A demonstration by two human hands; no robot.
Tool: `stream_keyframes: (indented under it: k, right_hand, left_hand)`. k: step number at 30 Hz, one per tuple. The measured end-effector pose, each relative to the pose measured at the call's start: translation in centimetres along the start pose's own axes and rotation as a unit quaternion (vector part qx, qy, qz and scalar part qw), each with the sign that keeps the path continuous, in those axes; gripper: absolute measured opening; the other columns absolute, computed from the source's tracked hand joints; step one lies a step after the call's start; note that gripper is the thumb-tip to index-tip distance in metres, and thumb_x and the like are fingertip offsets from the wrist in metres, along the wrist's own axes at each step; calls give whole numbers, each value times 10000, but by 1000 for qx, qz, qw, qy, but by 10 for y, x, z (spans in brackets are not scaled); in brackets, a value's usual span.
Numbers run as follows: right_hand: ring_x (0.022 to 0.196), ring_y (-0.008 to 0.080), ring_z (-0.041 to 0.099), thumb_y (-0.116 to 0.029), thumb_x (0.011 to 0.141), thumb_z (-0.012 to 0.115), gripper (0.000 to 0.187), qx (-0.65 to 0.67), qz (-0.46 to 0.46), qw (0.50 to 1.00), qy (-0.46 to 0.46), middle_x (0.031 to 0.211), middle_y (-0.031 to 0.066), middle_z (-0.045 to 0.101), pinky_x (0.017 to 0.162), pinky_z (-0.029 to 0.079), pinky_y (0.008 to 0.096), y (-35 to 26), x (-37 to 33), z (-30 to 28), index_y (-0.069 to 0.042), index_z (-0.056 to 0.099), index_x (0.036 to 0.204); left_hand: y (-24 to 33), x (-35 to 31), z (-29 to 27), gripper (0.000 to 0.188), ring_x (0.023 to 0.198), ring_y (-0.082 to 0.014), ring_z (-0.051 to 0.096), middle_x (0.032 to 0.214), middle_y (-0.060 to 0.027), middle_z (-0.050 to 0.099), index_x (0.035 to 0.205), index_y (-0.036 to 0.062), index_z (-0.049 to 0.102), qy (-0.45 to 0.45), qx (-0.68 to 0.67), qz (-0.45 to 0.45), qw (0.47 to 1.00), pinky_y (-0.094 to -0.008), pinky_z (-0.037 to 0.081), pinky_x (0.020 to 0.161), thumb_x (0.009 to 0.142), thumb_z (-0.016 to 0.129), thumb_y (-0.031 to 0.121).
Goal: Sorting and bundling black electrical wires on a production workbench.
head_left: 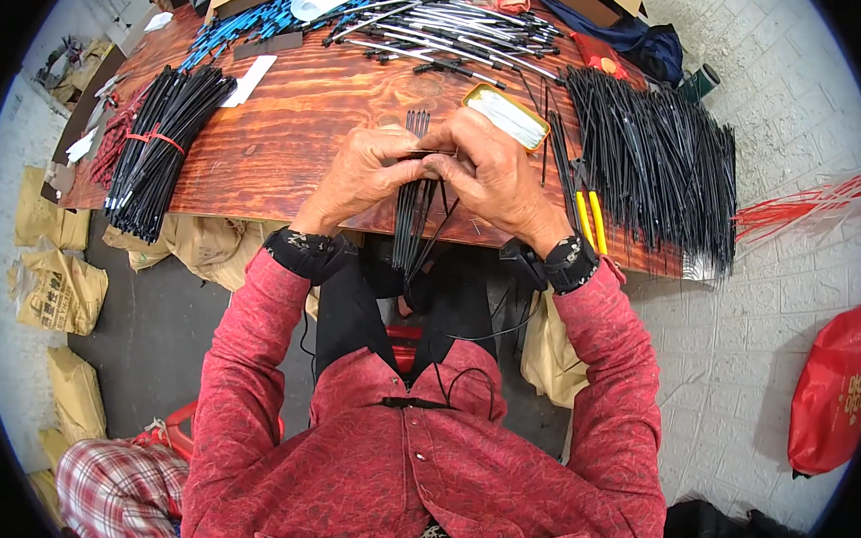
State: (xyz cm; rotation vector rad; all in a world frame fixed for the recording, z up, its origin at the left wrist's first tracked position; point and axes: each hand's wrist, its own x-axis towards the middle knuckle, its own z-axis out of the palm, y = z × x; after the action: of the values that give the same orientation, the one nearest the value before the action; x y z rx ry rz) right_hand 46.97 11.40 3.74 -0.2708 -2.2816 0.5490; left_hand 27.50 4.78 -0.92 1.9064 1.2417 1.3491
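Observation:
Both hands meet at the table's near edge around a small bundle of thin black rods (pixel 414 215). The tips of the bundle stick out beyond the fingers, and its long ends hang over the edge toward my lap. My left hand (pixel 369 171) grips the bundle from the left, with thumb and fingers pressed together. From the right, my right hand (pixel 494 170) pinches at the same spot, fingers bent. A thin dark strand shows between the fingertips, but its kind is too small to tell. Just beyond my right hand lies a yellow-rimmed tin (pixel 509 117) with whitish contents.
Yellow-handled pliers (pixel 590 219) lie right of my right hand, beside a big pile of black rods (pixel 650 164). A red-tied bundle of black rods (pixel 164 148) lies at the left. Silver rods (pixel 453 31) and blue rods (pixel 233 44) cover the table's far side. Red strands (pixel 804 206) jut out at the right.

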Motion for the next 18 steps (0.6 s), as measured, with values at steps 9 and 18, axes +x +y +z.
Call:
stream_keyframes:
  k: [9,18]
  right_hand:
    - [816,293,618,-62,841,676,147,-27,12,999,25,870,106,597,712,497,374,12,3,10,-48,674,987]
    - [792,266,613,-56,840,676,129,-17,20,999,-45,851,100,594,691,487,350,6,0,-13,-34,671,967]
  left_hand:
    - [-35,-19,36,215,857,-82,566,930,-17,662,1093,-21,632,-52,-210,-164,962,-284,490,767,989,589,162]
    - [-34,-23,29,174,866,-214,617,929,-82,647,1059,17,627,-125,-58,-73,988,-343,494,804,973,589,163]
